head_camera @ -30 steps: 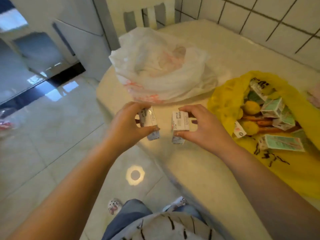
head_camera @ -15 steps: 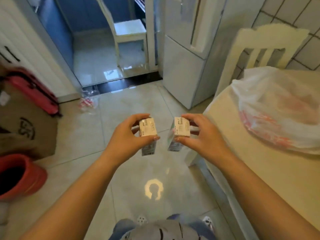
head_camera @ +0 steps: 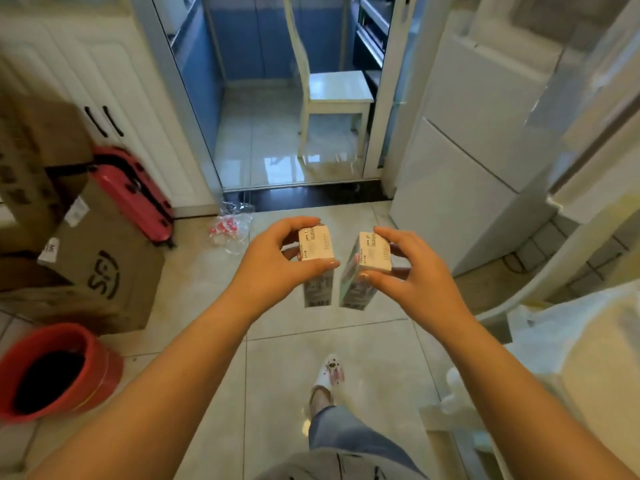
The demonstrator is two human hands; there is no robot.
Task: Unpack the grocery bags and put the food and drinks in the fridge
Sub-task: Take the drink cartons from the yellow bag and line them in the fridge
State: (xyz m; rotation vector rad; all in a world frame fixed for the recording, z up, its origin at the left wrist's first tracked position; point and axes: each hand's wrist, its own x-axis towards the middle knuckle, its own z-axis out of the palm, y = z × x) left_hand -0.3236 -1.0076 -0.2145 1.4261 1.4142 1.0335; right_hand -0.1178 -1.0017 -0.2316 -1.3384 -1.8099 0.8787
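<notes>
Glossy tile floor (head_camera: 284, 358) fills the middle of our view, and the white fridge (head_camera: 460, 174) stands at about two o'clock with both doors closed. Our left hand (head_camera: 273, 261) holds a small drink carton (head_camera: 317, 261) by its top, fingers and thumb curled around it; our right hand (head_camera: 415, 275) holds a second carton (head_camera: 367, 268) the same way. The two cartons hang side by side just above the frame's centre, close together but apart — neither touches the other.

As for progress, we judge ourselves to be mid-carry: two drinks are out of the bags and on their way, but nothing is in the fridge yet as far as we can see. At four o'clock the edge of the table (head_camera: 595, 382) shows a white plastic bag (head_camera: 554, 323); we cannot tell what remains inside it.

Left to do, by our reckoning: free a hand, open the fridge door, shelve these cartons, then return for more. At nine o'clock sit cardboard boxes (head_camera: 97, 271), a pink suitcase (head_camera: 135, 192) and, lower, a red bucket (head_camera: 59, 372) — all off our path.
</notes>
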